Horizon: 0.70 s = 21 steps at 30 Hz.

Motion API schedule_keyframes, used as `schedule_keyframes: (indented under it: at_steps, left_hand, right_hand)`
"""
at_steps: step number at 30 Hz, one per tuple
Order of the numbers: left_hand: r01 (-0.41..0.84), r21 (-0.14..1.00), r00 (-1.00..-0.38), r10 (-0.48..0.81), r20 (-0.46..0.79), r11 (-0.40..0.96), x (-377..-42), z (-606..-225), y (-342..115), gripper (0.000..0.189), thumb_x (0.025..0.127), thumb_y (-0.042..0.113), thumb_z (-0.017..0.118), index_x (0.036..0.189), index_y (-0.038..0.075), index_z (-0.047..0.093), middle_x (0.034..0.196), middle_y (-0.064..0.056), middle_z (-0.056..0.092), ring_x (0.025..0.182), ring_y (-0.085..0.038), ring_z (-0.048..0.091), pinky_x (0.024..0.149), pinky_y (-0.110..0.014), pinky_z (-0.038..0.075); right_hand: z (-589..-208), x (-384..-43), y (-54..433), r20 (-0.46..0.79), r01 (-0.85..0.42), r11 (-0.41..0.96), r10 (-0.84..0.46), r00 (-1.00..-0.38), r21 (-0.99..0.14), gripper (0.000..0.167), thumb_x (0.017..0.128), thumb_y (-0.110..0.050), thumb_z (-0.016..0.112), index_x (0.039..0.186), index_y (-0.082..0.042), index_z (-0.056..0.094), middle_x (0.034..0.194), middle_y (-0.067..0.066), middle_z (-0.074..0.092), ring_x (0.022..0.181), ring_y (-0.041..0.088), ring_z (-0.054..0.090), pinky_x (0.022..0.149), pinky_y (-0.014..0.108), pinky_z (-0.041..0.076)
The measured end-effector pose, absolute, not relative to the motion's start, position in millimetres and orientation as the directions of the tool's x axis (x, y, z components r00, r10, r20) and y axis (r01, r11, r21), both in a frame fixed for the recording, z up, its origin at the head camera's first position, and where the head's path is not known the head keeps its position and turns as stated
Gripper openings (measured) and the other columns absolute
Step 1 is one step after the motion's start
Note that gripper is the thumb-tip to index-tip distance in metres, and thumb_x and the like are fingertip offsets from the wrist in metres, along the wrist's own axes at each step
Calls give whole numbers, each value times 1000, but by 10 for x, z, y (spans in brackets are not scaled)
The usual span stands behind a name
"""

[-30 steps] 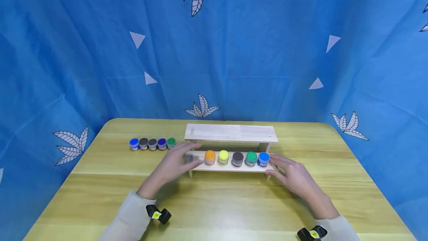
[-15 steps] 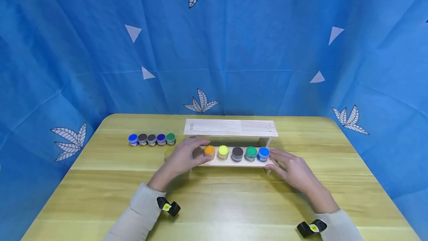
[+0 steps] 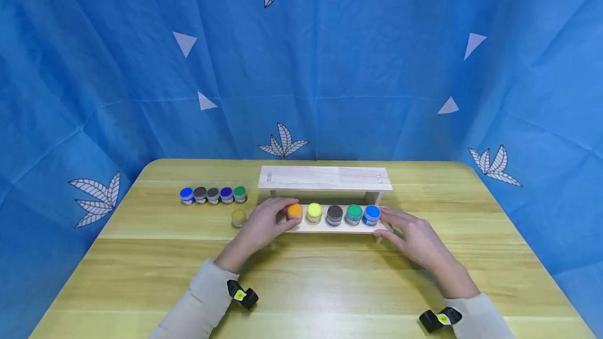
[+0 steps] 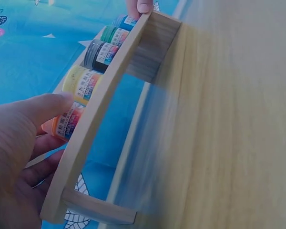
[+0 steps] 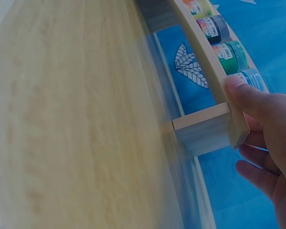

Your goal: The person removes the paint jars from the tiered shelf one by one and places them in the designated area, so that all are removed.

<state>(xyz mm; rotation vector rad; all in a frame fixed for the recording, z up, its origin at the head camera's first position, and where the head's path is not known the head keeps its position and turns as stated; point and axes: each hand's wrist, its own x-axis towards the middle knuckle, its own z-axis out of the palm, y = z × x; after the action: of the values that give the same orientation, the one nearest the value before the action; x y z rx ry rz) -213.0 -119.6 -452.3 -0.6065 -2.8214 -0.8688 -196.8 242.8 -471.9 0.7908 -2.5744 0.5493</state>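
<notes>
My left hand is at the left end of a two-step wooden stand, pinching the orange paint jar between thumb and fingers. That jar stands on the lower step, first in a row. Beside it are jars with a yellow lid, a dark lid, a green lid and a blue lid. My right hand grips the stand's right end, its thumb at the front edge close to the blue jar. Some right fingers pass behind the board in the right wrist view.
Left of the stand, several small jars with blue, dark and green lids form a row. A lone yellowish jar stands nearer, beside the left wrist. A blue curtain hangs behind the wooden table.
My left hand has moved right onto the orange jar and now pinches it. The lone yellowish jar, hidden before, has come into view behind it. My right hand stays at the stand's end.
</notes>
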Motion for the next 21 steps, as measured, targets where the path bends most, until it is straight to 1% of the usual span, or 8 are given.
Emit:
schedule_keyframes:
  at_steps: [5,9,12,17,21]
  left_hand:
    - [409,512,-912,328,244,755,-2127,-4529,-1193,48,87,38,75,129,18,64,115,2,65,94,-12,57,79,-28,50]
    - [401,534,-916,326,234,744,-2112,-4475,-1236,47,86,35,76,128,18,65,107,4,65,88,-11,55,75,-27,50]
    - [407,565,-913,335,232,718,-2100,-4416,-1308,46,86,34,76,127,18,65,107,2,65,87,-13,57,75,-30,51]
    - [430,587,-902,360,240,686,-2099,-4349,-1482,46,87,31,76,129,16,64,123,-3,64,99,-21,63,85,-40,54]
    - [428,577,-903,356,240,696,-2106,-4305,-1624,48,87,31,76,131,16,63,133,-5,60,118,-28,58,97,-50,47]
  right_hand:
    - [-4706,-1968,2425,476,-603,758,-446,-758,-249,49,83,-33,78,122,-5,69,125,11,65,108,35,64,85,51,53]
    - [-4709,-1970,2420,479,-606,756,-449,-754,-245,49,82,-33,79,122,-5,69,124,10,66,109,34,64,85,51,54]
    - [-4708,-1970,2414,477,-605,758,-449,-756,-244,49,83,-33,78,121,-5,69,124,10,66,109,33,64,85,51,54]
    - [-4699,-1960,2409,472,-600,761,-447,-760,-245,48,83,-33,78,120,-4,70,122,13,66,108,35,64,85,51,53]
    - [-4693,-1950,2413,475,-598,764,-443,-760,-244,48,82,-32,78,119,-3,70,121,15,66,107,36,65,85,52,53]
